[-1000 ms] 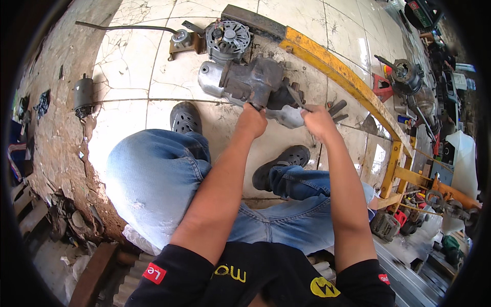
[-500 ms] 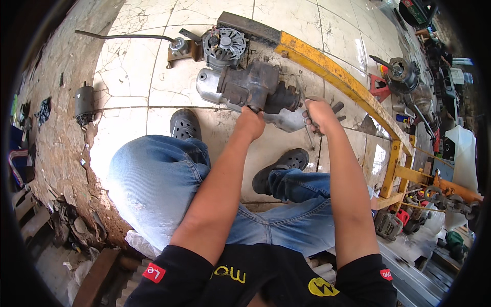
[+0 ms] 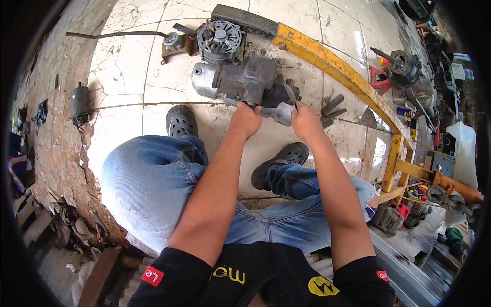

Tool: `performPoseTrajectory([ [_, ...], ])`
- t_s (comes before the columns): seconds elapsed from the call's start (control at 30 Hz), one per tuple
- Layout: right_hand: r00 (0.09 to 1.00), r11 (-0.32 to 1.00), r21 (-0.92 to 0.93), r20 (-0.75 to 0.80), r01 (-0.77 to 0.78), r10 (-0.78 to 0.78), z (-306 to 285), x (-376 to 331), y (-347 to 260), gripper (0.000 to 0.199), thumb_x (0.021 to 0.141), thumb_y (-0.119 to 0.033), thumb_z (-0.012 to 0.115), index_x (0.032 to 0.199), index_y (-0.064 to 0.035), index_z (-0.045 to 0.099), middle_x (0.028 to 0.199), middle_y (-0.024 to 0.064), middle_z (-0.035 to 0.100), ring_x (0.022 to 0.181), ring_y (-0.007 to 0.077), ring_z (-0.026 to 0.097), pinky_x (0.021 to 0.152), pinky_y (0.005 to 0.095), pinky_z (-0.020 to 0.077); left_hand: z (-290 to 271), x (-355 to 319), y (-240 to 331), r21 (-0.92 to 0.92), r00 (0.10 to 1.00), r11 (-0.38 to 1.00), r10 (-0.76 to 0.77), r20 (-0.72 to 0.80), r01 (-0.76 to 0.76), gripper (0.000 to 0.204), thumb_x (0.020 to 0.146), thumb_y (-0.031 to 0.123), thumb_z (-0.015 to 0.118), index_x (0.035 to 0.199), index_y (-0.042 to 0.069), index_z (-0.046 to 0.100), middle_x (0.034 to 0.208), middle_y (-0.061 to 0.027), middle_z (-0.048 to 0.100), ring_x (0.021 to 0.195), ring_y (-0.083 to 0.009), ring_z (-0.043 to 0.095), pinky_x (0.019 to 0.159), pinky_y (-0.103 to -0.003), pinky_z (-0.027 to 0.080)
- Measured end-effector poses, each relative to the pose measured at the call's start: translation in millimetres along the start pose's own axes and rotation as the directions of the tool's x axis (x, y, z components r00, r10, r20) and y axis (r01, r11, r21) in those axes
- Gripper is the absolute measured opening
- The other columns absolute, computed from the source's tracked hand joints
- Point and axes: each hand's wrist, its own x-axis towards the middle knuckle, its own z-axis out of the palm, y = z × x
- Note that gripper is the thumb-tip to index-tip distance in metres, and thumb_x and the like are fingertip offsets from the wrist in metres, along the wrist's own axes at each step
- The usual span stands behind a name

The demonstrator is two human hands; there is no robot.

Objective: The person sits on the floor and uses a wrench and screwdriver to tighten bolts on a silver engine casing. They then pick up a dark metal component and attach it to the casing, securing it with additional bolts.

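Observation:
A heavy, greasy metal gear housing [image 3: 245, 77] lies on the tiled floor in front of me, its left end bare silver metal and its middle dark brown. My left hand [image 3: 246, 120] is closed on the housing's near side; its fingertips are hidden. At the housing's right end, my right hand [image 3: 306, 122] grips a thin, flat metal bar [image 3: 290, 92], which slants up against the dark end fitting. Its exact kind cannot be made out. Just right of that hand lie short dark metal rods [image 3: 333, 104] on the tiles.
Behind the housing sits a round finned alternator [image 3: 220, 38], beside a bracket with a long bent rod [image 3: 117, 35]. A yellow steel beam [image 3: 332, 59] curves past on the right. At left stands a grey cylindrical motor [image 3: 80, 105]. Red stand [image 3: 379, 81] and more parts lie right.
My right hand has moved left, away from the dark rods, bringing the thin bar up against the housing's right end. My left hand keeps its hold on the housing.

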Motion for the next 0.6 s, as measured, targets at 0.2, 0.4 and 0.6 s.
performPoseTrajectory([
  [0.2, 0.983, 0.959, 0.236, 0.135, -0.155, 0.126, -16.9, 27.6, 9.6, 0.037, 0.097, -0.025, 0.041, 0.112, 0.0034, 0.059, 0.09, 0.0256, 0.064, 0.077, 0.0374, 0.065, 0.067, 0.0457, 0.0525, 3.8, -0.8, -2.8, -0.005, 1.0, 1.0, 0.015, -0.003, -0.015, 0.049, 0.093, 0.029, 0.054, 0.115, -0.012, 0.039, 0.104, -0.0349, 0.061, 0.102, -0.0461, 0.06, 0.089, -0.048, 0.046],
  [0.4, 0.966, 0.919, 0.347, 0.233, -0.19, 0.112, -33.4, 16.0, -5.8, 0.036, 0.098, -0.026, 0.04, 0.103, 0.0046, 0.058, 0.069, 0.0171, 0.059, 0.048, 0.0262, 0.058, 0.044, 0.0404, 0.047, 3.1, 1.5, -3.0, 0.02, 1.0, 1.0, 0.002, 0.001, -0.002, 0.049, 0.093, 0.029, 0.054, 0.117, -0.011, 0.037, 0.104, -0.0343, 0.061, 0.102, -0.046, 0.06, 0.089, -0.048, 0.046],
  [0.6, 0.961, 0.868, 0.434, 0.233, -0.241, 0.15, -26.9, 11.6, -0.8, 0.032, 0.099, -0.024, 0.04, 0.107, 0.0016, 0.057, 0.065, 0.0079, 0.051, 0.044, 0.0184, 0.048, 0.04, 0.0359, 0.0405, 4.4, -2.3, -1.4, 0.017, 1.0, 1.0, -0.007, -0.01, 0.007, 0.049, 0.093, 0.029, 0.054, 0.115, -0.012, 0.036, 0.103, -0.0345, 0.062, 0.101, -0.0459, 0.06, 0.088, -0.048, 0.047],
])
